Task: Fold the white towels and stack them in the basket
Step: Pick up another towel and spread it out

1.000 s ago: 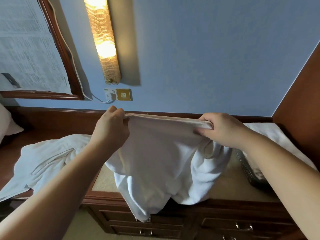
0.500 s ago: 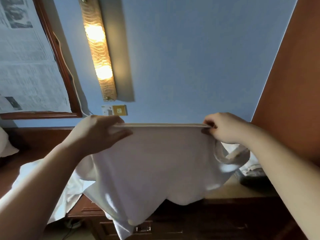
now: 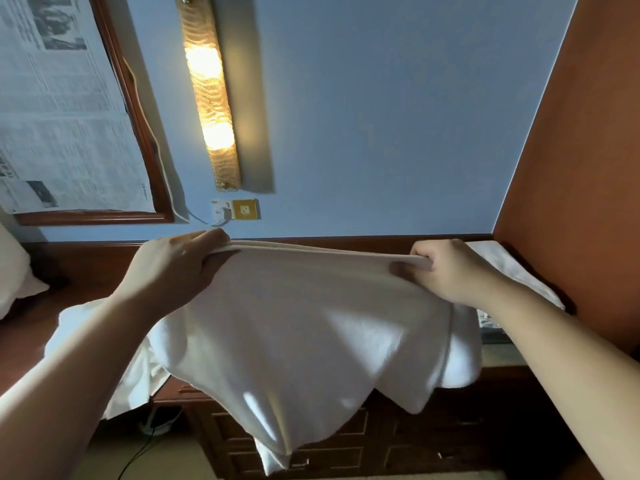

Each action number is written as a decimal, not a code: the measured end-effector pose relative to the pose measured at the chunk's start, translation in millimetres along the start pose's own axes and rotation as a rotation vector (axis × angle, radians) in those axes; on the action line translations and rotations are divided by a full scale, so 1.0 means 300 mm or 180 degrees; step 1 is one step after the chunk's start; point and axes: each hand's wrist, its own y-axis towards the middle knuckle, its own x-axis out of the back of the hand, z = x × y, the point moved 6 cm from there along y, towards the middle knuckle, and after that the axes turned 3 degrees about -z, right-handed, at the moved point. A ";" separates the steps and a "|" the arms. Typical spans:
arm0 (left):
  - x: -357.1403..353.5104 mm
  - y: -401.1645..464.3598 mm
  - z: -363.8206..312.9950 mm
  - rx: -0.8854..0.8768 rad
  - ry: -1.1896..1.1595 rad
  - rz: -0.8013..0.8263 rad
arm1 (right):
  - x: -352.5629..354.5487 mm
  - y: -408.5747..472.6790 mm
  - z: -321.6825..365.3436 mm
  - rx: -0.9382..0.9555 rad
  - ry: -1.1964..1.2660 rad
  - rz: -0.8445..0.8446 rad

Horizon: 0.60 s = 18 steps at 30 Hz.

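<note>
Both hands are holding one white towel up in the air over the front edge of the surface. Left hand is pinching the top hem at its left end, thumb under and fingers flat over the cloth. Right hand is gripping the other end of the hem, fingers curled round it. The hem between them is running taut and nearly level; the rest is hanging in loose, uneven folds down past the drawers.

Compared with a second ago, the hands are standing further apart and the top edge is pulled straight where it was sagging and bunched near the right hand. Half a second ago the edge was already straight; since then it is sitting lower against the wall, and the camera is tipping down again. Judgement: the towel is being spread ready for a first fold, which is not yet made; the task looks early.

More white cloth is lying crumpled toward the left end of the surface, apart from the held towel or just touching it; cannot tell which. At the right end a dark basket is showing only as a sliver behind the right forearm, with white cloth lying above it by the wooden side panel.

A wall lamp is glowing above.
</note>
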 end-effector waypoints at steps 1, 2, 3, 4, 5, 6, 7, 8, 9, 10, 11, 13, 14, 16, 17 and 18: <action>-0.002 -0.019 0.001 -0.0020 0.0014 0.0031 | -0.012 -0.007 -0.018 -0.0121 0.0046 0.0141; -0.006 -0.036 0.000 -0.0056 -0.0002 0.0065 | -0.033 -0.015 -0.033 -0.0214 0.0113 0.0315; -0.010 -0.051 0.002 -0.0091 -0.0032 0.0106 | -0.056 -0.026 -0.041 -0.0267 0.0190 0.0492; -0.017 -0.066 0.006 -0.0123 -0.0064 0.0173 | -0.079 -0.042 -0.048 -0.0286 0.0247 0.0656; -0.025 -0.082 0.013 -0.0164 -0.0082 0.0231 | -0.097 -0.056 -0.061 -0.0300 0.0283 0.0773; -0.031 -0.100 0.023 -0.0191 -0.0100 0.0282 | -0.108 -0.070 -0.081 -0.0326 0.0254 0.0832; -0.036 -0.118 0.037 -0.0180 -0.0117 0.0326 | -0.112 -0.084 -0.104 -0.0344 0.0169 0.0833; -0.042 -0.139 0.054 -0.0117 -0.0143 0.0382 | -0.114 -0.094 -0.129 -0.0336 0.0035 0.0795; -0.050 -0.161 0.070 -0.0028 -0.0188 0.0477 | -0.115 -0.103 -0.155 -0.0322 -0.0146 0.0713; -0.059 -0.181 0.079 0.0065 -0.0235 0.0601 | -0.117 -0.109 -0.176 -0.0314 -0.0346 0.0631; -0.072 -0.200 0.082 0.0126 -0.0264 0.0719 | -0.125 -0.114 -0.190 -0.0295 -0.0523 0.0578; -0.092 -0.223 0.082 0.0264 -0.0299 0.0843 | -0.143 -0.124 -0.194 -0.0283 -0.0758 0.0549; -0.106 -0.232 0.088 0.0378 -0.0291 0.0915 | -0.150 -0.129 -0.190 -0.0316 -0.0791 0.0577; -0.139 -0.255 0.114 0.0626 -0.0243 0.1131 | -0.160 -0.139 -0.186 -0.0388 -0.0787 0.0654; -0.164 -0.273 0.133 0.0681 -0.0178 0.1273 | -0.163 -0.141 -0.188 -0.0386 -0.0795 0.0687; -0.188 -0.294 0.149 0.0662 -0.0105 0.1368 | -0.171 -0.146 -0.189 -0.0365 -0.0831 0.0718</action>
